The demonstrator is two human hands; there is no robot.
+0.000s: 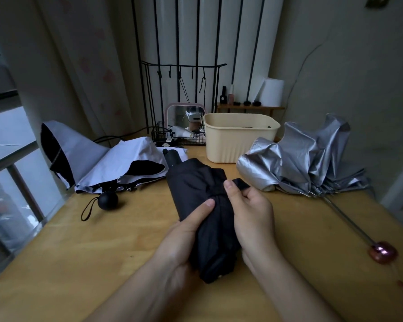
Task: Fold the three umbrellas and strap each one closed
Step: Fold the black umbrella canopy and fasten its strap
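A wooden worktop [102, 252] fills the view from a head-worn camera. On its right lies a silver umbrella [296, 156], canopy crumpled loose, its thin shaft stretched out toward the near edge. On the left a white umbrella [116, 159] with black lining sprawls half collapsed. Neither is strapped. Between them, at the centre, a black umbrella [196, 184] is gathered into a fat roll and lifted at an angle. The left hand [182, 238] has its grip wrapped around the lower bundle, thumb pressed along the cloth. The right hand [254, 219] pinches the black strap [242, 183] at the roll's waist. The canopy looks thin, soft and slick, likely to spring open if let go, while the ribs inside should feel stiff. It seems light. Best held around the middle, squeezing the folds flat as the strap is drawn across
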